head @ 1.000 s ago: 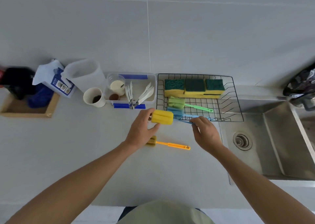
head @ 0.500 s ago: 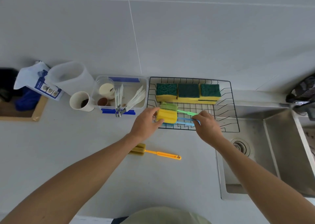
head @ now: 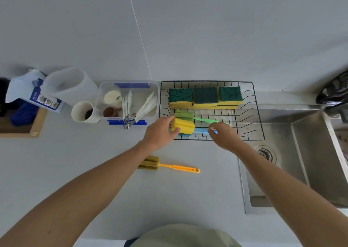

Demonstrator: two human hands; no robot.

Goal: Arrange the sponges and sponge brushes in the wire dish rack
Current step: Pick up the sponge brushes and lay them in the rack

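The black wire dish rack (head: 250, 103) stands at the back of the counter beside the sink. Three yellow sponges with green tops (head: 205, 98) line its far side. A green sponge brush (head: 185, 114) lies in the rack's front left part. My left hand (head: 160, 132) grips the yellow sponge head (head: 183, 126) of a blue-handled brush over the rack's front left corner. My right hand (head: 223, 136) pinches that brush's blue handle (head: 201, 131). An olive sponge brush with an orange handle (head: 167, 165) lies on the counter, below my left hand.
A clear plastic box (head: 130, 100) with utensils and small cups sits left of the rack. Further left are a paper cup (head: 83, 112), a translucent jug (head: 69, 86) and a wooden tray (head: 35, 126). The steel sink (head: 305, 152) with its drain lies to the right.
Both hands have carried the yellow-headed brush from above the counter up into the rack's front left corner, over the blue sponge brush. The orange-handled brush has stayed on the counter.
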